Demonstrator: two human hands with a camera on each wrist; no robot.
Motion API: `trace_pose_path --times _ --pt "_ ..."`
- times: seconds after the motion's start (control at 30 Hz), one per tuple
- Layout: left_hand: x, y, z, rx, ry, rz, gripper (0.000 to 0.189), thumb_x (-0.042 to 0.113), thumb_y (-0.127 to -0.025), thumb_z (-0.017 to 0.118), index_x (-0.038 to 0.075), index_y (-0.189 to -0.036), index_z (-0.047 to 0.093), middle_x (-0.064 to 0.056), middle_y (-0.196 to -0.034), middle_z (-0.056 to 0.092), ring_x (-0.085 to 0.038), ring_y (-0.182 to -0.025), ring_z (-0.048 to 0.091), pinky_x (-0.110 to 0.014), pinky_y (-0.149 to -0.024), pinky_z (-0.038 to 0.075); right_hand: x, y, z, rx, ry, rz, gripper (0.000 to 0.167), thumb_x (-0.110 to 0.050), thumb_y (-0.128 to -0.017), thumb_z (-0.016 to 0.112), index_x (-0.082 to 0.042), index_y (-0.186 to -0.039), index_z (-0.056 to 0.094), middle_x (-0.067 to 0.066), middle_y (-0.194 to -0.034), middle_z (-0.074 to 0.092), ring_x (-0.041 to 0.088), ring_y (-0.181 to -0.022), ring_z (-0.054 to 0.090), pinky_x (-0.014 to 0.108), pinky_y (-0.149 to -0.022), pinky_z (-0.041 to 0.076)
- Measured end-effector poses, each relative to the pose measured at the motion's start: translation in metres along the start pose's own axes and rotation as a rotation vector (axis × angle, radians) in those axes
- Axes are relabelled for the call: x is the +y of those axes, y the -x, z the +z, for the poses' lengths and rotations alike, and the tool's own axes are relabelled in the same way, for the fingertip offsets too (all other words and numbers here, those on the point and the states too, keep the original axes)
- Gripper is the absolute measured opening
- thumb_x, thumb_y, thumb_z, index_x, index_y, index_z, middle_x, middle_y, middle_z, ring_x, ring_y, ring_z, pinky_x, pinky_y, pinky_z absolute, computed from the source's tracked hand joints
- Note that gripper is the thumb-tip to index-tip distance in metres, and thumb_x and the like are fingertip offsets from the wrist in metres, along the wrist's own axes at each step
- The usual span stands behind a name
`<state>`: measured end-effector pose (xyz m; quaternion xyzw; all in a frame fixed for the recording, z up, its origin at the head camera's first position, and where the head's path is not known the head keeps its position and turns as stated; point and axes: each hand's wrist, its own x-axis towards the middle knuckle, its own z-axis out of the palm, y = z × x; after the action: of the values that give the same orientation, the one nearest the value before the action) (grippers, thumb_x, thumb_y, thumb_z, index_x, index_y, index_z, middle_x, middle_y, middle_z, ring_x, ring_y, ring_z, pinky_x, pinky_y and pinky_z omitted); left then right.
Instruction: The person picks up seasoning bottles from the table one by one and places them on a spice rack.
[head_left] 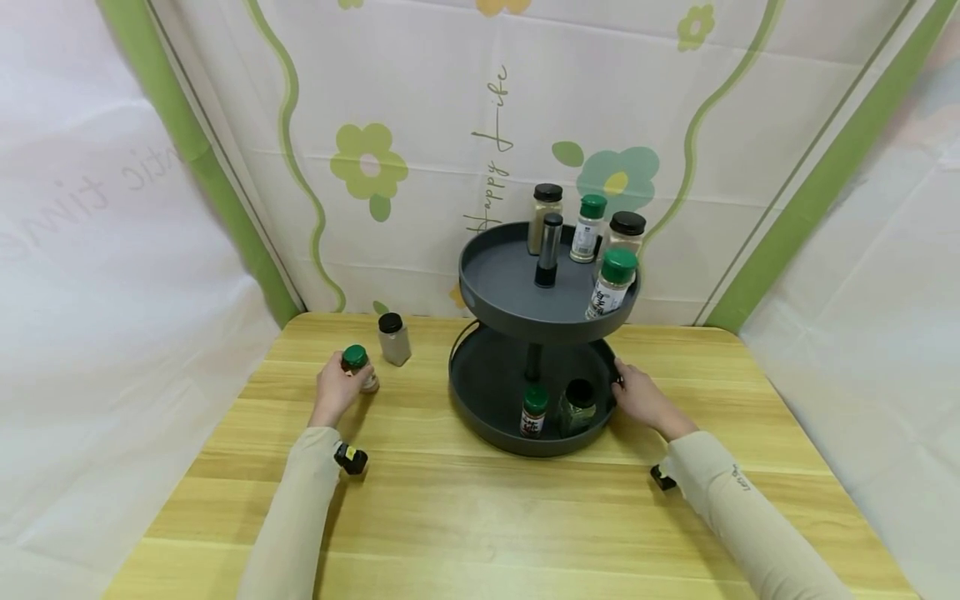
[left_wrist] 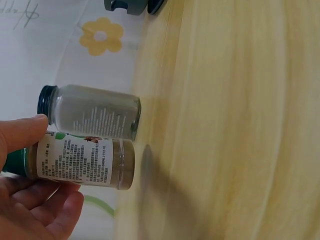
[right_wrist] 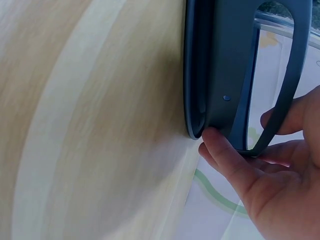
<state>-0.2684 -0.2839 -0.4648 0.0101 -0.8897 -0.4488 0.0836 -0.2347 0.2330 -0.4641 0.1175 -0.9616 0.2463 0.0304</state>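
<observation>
My left hand (head_left: 335, 392) grips a green-capped spice jar (left_wrist: 80, 161) around its upper part, thumb on one side and fingers on the other. The jar's base is close to the tabletop. Just beyond it stands a black-capped glass jar (head_left: 395, 343) of greyish powder, upright on the table. On the other side, my right hand (head_left: 643, 398) is at the lower tier of a dark grey two-tier rack (head_left: 498, 287). In the right wrist view, the thumb hooks into the opening of the rack's side handle (right_wrist: 292, 80), while the fingertips touch the lower wall beneath.
Several jars stand on the upper tier, among them a green-capped jar (head_left: 611, 283) at its front right. The lower tier holds a small green-capped jar (head_left: 533, 410) and a black-capped jar of green herbs (head_left: 577, 408). A printed curtain (head_left: 420, 100) hangs behind the wooden table (head_left: 480, 517).
</observation>
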Motion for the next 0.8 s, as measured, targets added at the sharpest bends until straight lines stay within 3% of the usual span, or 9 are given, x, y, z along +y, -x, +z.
trace_pose_path --times 0.37,0.8 --pt "0.015 0.011 0.007 -0.036 -0.014 0.090 0.039 0.020 -0.091 0.065 -0.005 -0.115 0.049 -0.028 -0.118 0.057 -0.041 -0.112 0.053 -0.051 -0.090 0.045 -0.002 0.000 -0.001 0.004 -0.001 0.002 0.051 -0.003 -0.096 0.042 0.022 -0.138 0.025 0.043 -0.130 0.037 0.051 -0.114 0.046 0.057 -0.092 0.041" --pt "0.049 0.023 0.022 -0.070 0.005 0.164 0.035 0.023 -0.088 0.068 0.000 -0.112 0.056 -0.020 -0.113 0.062 -0.033 -0.107 0.057 -0.047 -0.089 0.047 -0.003 -0.001 0.000 0.011 0.003 0.003 0.051 -0.002 -0.095 0.043 0.022 -0.137 0.026 0.044 -0.129 0.037 0.052 -0.114 0.045 0.058 -0.092 0.040"
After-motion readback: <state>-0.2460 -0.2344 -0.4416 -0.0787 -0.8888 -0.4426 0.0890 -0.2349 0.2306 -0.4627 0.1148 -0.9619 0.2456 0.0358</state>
